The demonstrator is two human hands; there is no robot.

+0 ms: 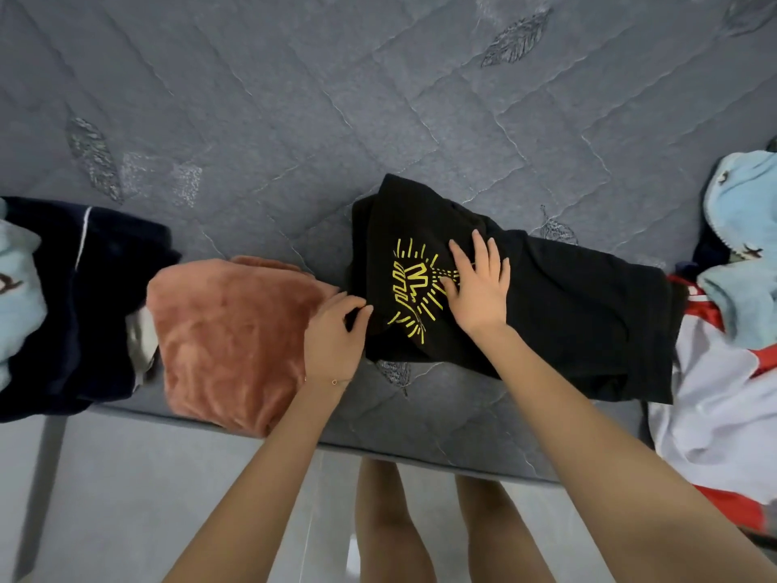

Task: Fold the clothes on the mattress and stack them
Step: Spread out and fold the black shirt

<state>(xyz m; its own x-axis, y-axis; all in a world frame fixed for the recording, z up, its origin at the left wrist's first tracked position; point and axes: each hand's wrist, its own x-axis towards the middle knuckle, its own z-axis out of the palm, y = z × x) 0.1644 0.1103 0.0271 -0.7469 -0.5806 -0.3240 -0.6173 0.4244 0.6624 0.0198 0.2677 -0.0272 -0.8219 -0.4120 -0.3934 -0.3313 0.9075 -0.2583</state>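
At the near edge of the mattress, I pin the half-folded black T-shirt with my right hand spread flat while my left hand pinches its edge beside a folded rust fleece; the cloth looks light and limp, best gripped at hems.

Your right hand covers part of yellow print on black shirt; rest of print unreadable. Navy garment, light blue cloth cut off at left edge. White-red garment runs past right edge, partly under light blue garment.
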